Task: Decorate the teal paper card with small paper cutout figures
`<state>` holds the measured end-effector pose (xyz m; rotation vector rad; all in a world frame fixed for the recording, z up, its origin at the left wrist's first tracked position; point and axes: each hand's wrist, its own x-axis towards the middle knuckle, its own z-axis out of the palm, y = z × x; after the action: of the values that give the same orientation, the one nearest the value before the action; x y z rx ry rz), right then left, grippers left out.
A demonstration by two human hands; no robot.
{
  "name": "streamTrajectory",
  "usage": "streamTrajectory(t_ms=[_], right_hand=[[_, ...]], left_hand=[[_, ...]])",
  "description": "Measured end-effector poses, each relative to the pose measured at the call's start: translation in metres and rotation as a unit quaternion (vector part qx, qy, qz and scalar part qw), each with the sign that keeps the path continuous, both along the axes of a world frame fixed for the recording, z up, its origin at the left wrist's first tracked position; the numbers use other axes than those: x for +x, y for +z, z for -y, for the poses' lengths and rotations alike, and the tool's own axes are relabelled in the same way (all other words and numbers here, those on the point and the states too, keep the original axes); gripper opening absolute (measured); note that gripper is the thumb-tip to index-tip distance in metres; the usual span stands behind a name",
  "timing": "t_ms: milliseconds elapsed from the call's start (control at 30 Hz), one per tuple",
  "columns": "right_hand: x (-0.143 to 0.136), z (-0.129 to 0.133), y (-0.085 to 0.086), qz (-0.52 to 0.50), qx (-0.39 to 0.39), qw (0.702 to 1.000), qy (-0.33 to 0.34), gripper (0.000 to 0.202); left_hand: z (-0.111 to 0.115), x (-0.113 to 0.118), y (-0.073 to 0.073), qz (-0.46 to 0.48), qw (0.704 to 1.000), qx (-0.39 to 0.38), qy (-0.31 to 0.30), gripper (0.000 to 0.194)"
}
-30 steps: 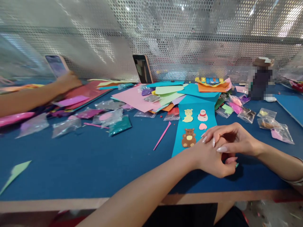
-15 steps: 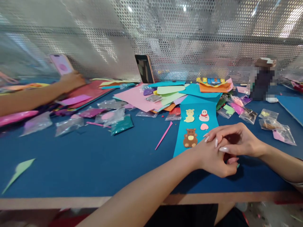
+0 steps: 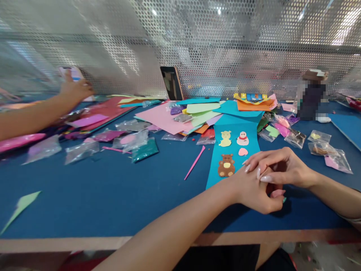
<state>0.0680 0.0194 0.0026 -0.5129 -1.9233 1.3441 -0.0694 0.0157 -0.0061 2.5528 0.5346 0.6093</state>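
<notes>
My left hand (image 3: 258,194) is curled over the front part of a blue paper strip (image 3: 235,130), its thumb close to its bent fingers; whatever lies inside is too hidden to make out. Across its back and knuckles, the fingers of my right hand (image 3: 287,167) are wrapped. On the strip are a yellow bear figure (image 3: 225,139), a snowman with a red scarf (image 3: 243,138), a pink heart (image 3: 243,151) and a brown bear (image 3: 226,165), just left of my hands.
A pink stick tool (image 3: 194,162) lies left of the strip. Behind are coloured papers (image 3: 159,114), clay bags (image 3: 145,149) and a propped phone (image 3: 172,83). Another person's hand (image 3: 75,88) touches a phone at the left. A dark bottle (image 3: 311,99) stands at the back right.
The other person's hand has moved left and now covers part of their phone's screen, which shows a different picture. My two hands have hardly moved.
</notes>
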Motion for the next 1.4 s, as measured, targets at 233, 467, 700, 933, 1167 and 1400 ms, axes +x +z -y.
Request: streamTrajectory(t_ms=[233,467,700,933,1167,1400], right_hand=[[-0.001,0.0,-0.001,-0.009,-0.021,1.0,0.001,0.008],[-0.002,0.001,0.001,-0.003,-0.022,1.0,0.0,0.008],[-0.004,0.002,-0.005,0.01,0.022,0.999,-0.024,0.016],[0.002,-0.006,-0.021,0.134,0.238,0.942,-0.193,0.045],[0.015,-0.03,-0.029,0.119,0.187,0.945,-0.242,0.035],[0.013,-0.035,-0.032,0.122,0.188,0.935,-0.274,0.017]], left_hand=[[0.0,-0.001,-0.002,0.01,1.0,-0.012,0.009,0.024],[-0.003,-0.002,-0.001,-0.017,1.0,-0.012,0.017,0.026],[-0.01,-0.003,-0.009,-0.034,0.998,0.054,0.007,0.015],[-0.039,-0.016,-0.014,0.039,0.991,0.082,0.095,0.01],[-0.058,-0.022,-0.009,0.029,0.977,0.081,0.193,0.04],[-0.062,-0.024,-0.013,0.013,0.974,0.092,0.207,0.03]])
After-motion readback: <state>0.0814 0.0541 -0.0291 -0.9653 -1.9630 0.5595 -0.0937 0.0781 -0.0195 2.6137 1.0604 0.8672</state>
